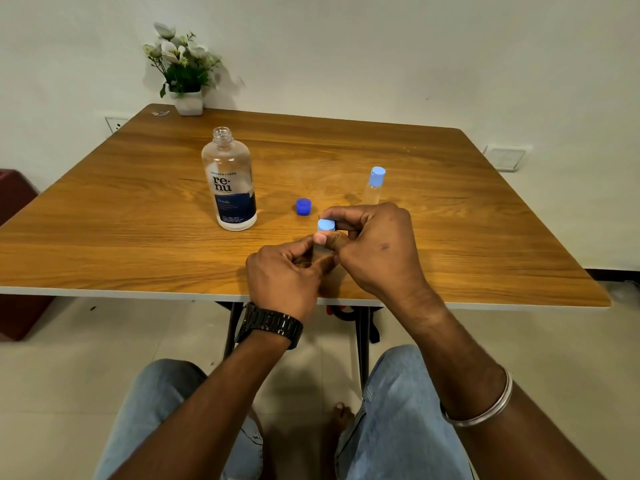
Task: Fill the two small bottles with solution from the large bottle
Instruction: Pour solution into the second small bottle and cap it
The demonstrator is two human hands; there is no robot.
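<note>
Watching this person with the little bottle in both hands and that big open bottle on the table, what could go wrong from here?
The large bottle stands uncapped by the left hand; a careless reach could tip and spill it. Its dark blue cap lies loose on the table and might get knocked off. The small bottle is mostly hidden; as the right hand turns its light blue cap, it could slip.

Both forearms are bare, with no sleeves in sight; the left wrist wears a black watch (269,325) on a chunky link band; the right forearm carries a plain, smooth silver bangle (485,408); the legs are in light blue jeans (398,420), faded and slightly creased at the knees; one bare foot (341,415) shows between them.
</note>
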